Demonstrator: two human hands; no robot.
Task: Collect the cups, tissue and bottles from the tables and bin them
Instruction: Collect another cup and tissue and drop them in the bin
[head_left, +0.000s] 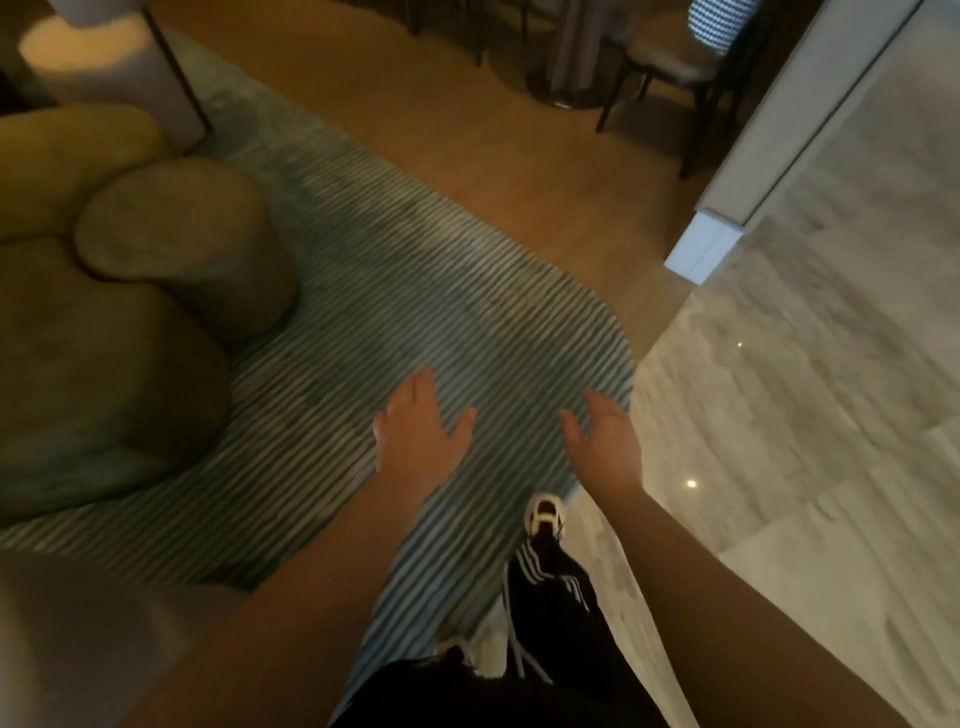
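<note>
No cup, tissue, bottle or bin shows in the head view. My left hand (418, 434) is stretched out over the striped rug (395, 291), fingers straight and spread, holding nothing. My right hand (602, 441) is beside it to the right, above the rug's edge, fingers relaxed and empty. Both forearms reach in from the bottom of the frame. The picture is blurred by motion.
A rounded olive-green sofa (114, 291) fills the left side. A white wall corner (711, 244) and pale marble floor (810, 415) lie to the right. A dark-legged chair (670, 67) stands on the wooden floor at the back. My shoe (544, 512) steps at the rug's edge.
</note>
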